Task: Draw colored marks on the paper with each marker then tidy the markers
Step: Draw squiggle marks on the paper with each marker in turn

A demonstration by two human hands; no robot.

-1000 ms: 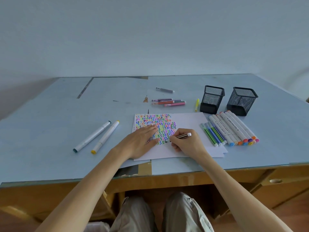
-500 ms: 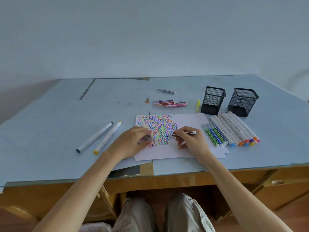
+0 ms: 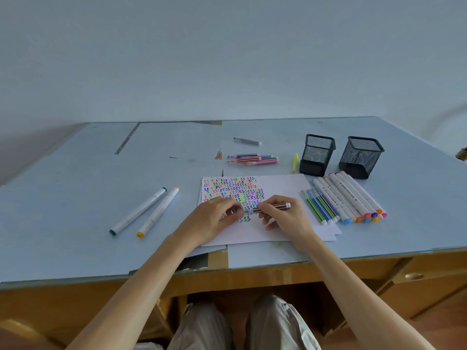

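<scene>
My right hand [image 3: 283,215] gripped the brown striped slim marker [image 3: 271,207] lying sideways above the white scribbled paper [image 3: 283,188], tip pointing left toward the clear cap [image 3: 240,211] pinched in my left hand [image 3: 212,221].

Pale wall [image 3: 227,59] behind wooden desk [image 3: 252,276] (blue-topped).
</scene>
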